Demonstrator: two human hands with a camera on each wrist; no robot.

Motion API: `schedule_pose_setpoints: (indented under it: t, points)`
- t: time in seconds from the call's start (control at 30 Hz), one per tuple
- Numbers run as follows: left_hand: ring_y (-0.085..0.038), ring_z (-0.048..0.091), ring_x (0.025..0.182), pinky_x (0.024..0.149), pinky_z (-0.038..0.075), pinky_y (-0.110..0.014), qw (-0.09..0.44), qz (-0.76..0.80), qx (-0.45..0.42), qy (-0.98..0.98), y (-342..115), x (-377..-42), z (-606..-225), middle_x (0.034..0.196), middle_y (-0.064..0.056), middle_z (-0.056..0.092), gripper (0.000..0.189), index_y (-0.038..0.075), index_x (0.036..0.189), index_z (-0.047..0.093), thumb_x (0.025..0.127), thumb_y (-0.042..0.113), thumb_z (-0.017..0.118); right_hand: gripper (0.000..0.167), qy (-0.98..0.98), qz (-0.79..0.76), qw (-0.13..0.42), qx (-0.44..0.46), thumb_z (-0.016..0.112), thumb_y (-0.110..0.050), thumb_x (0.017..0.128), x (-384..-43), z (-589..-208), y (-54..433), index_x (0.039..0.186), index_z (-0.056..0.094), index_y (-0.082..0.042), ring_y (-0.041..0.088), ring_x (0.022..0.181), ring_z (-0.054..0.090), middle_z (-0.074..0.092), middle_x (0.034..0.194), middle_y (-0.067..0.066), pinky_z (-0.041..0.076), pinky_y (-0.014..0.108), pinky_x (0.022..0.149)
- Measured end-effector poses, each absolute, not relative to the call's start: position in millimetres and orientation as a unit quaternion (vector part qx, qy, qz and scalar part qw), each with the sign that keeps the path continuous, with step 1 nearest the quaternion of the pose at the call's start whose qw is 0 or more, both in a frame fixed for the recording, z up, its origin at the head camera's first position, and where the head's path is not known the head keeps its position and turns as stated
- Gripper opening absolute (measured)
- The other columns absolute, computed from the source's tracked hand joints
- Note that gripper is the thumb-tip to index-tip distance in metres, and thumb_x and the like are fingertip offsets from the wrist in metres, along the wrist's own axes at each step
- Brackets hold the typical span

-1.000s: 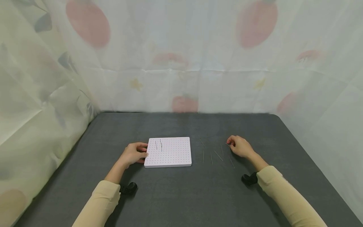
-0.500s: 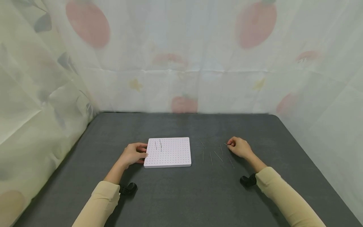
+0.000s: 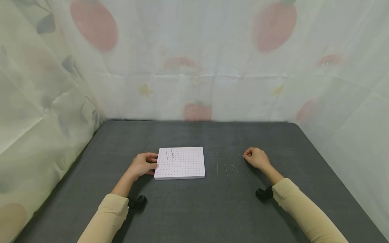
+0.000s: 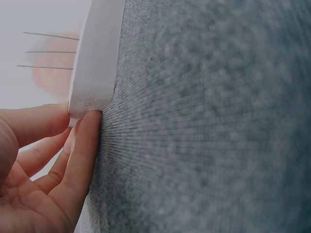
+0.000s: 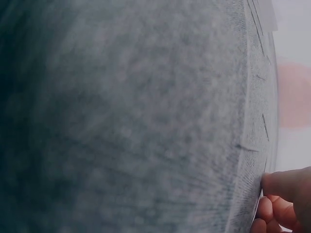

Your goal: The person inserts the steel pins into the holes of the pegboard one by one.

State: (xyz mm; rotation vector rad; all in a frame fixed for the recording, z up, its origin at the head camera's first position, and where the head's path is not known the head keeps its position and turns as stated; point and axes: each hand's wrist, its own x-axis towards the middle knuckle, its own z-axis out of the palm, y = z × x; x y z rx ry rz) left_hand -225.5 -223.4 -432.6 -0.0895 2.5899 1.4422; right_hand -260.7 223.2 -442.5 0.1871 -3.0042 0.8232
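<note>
A white board dotted with rows of small holes lies on the table, left of centre. My left hand grips its left edge, thumb on the upper rim and fingers along the side. Three thin metal needles stand in the board in the left wrist view, near its far left corner in the head view. Over to the right, my right hand pinches a needle between thumb and fingers, just above or at the tabletop. Its far end is hidden by the fingers.
Several loose needles lie scattered on the dark grey table between the board and my right hand. A patterned white curtain hangs behind the table and along both sides. A black wrist device sits below the right sleeve.
My right hand has shifted slightly left and down in the head view, and the needle it pinches now sticks out to the left. The left hand and the board stay in place.
</note>
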Motion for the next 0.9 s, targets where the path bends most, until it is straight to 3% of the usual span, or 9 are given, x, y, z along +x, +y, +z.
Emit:
schedule_pose_setpoints:
  t: [0.47,0.9]
  points:
    - [-0.020,0.063,0.082,0.064,0.058,-0.034,0.087,0.488,-0.032,0.868,-223.9,-224.3,-432.4,0.112,-0.021,0.056,0.048,-0.002,0.127,0.050,0.082,0.001,0.065,0.019,-0.962,0.265,0.014,0.064,0.054,-0.014,0.089,-260.7,-443.8,221.6,0.090,0.068,-0.003,0.012,0.051,0.046,0.062,0.069,0.002,0.035,0.025,0.045]
    - [-0.019,0.063,0.080,0.064,0.058,-0.034,0.085,0.487,-0.035,0.869,-221.3,-224.2,-432.0,0.111,-0.021,0.056,0.048,-0.002,0.127,0.050,0.082,0.000,0.064,0.022,-0.954,0.296,0.005,0.051,0.051,-0.018,0.092,-266.8,-435.9,214.8,0.097,0.067,-0.003,0.015,0.062,0.053,0.064,0.084,0.008,0.037,0.028,0.055]
